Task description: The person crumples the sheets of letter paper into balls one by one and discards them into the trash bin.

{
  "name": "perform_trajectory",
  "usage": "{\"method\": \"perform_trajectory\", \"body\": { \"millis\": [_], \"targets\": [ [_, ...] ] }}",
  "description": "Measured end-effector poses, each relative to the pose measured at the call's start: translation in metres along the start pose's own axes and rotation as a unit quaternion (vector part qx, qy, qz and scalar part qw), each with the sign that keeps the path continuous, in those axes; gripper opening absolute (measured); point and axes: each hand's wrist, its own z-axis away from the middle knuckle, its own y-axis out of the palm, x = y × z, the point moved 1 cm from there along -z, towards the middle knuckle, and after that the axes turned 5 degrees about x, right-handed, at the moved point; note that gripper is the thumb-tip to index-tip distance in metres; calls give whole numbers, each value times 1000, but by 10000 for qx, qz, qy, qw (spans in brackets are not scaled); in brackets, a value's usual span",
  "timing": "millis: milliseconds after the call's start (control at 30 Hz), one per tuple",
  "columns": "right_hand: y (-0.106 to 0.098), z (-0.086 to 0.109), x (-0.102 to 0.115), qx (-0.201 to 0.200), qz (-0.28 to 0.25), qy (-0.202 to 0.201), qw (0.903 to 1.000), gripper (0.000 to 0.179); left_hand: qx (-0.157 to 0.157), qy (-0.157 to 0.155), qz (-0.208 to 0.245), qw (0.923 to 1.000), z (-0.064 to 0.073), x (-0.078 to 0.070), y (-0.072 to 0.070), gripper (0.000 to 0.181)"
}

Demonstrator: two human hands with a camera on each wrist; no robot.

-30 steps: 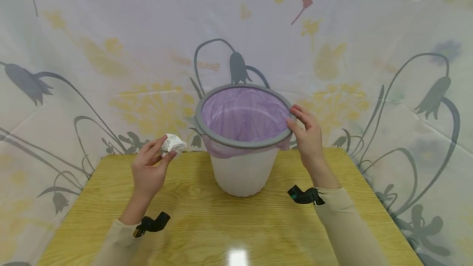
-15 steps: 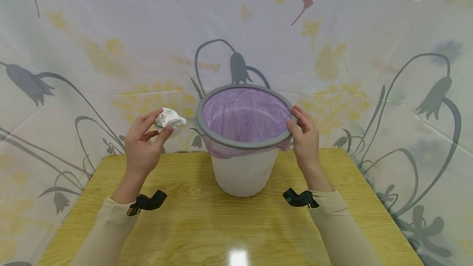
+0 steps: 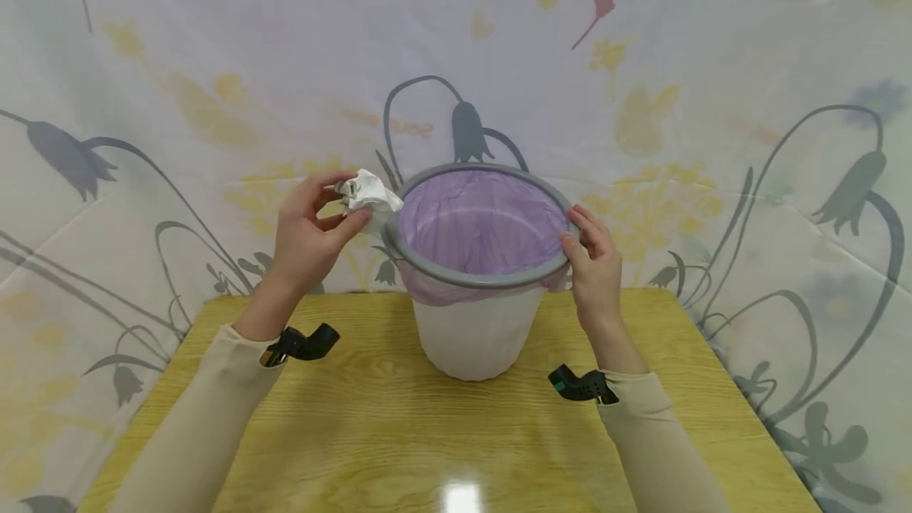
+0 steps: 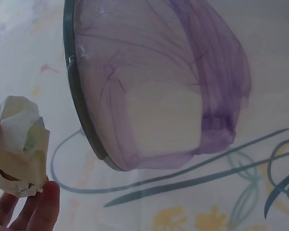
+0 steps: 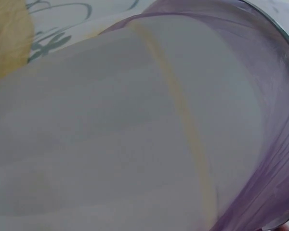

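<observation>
A white trash can (image 3: 473, 339) stands upright on the table, lined with a purple trash bag (image 3: 484, 220). A grey rim ring (image 3: 484, 279) goes round its mouth, with bag edge hanging below. My left hand (image 3: 306, 240) pinches a crumpled piece of white paper (image 3: 372, 192) between thumb and fingers, at the left side of the rim. In the left wrist view the crumpled paper (image 4: 19, 139) is apart from the rim (image 4: 82, 110). My right hand (image 3: 597, 264) grips the rim's right side. The right wrist view is mostly the can's wall (image 5: 111, 120).
The wooden table (image 3: 427, 450) reaches from the can towards me. Behind it and at both sides hangs a white cloth (image 3: 285, 38) printed with flowers. A black wrist camera (image 3: 306, 343) sits on the left wrist, another wrist camera (image 3: 580, 384) on the right.
My left hand has risen and then moved right with the crumpled paper, from beside the can to its left rim. The right hand has stayed on the rim.
</observation>
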Motion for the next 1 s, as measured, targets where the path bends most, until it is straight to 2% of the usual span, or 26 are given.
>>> {"method": "perform_trajectory", "body": {
  "millis": [133, 267, 367, 467, 733, 900, 1000],
  "targets": [
    [1, -1, 0, 19, -48, -26, 10000, 39, 308, -304, 198, 9989, -15, 0, 5, 41],
    [2, -1, 1, 53, -102, -49, 9999, 40, 723, -481, 138, 9961, -31, 2, 10, 40],
    [2, -1, 1, 29, -93, -64, 9999, 40, 1151, -615, 19, 9914, -43, 3, 15, 39],
    [1, 0, 1, -9, -90, -70, 9999, 39, 1644, -820, -122, 9829, -54, 3, 20, 38],
    [2, 1, -1, -17, -103, -118, 9999, 38, 2914, -1213, -529, 9474, -80, 5, 28, 39],
    [3, 1, -3, 6, -74, -62, 10000, 39, 3750, -1519, -463, 9133, -97, 4, 34, 40],
    [3, 0, -4, 6, -28, -54, 10000, 39, 4120, -1631, -313, 8959, -107, 1, 40, 41]
  ]
}}
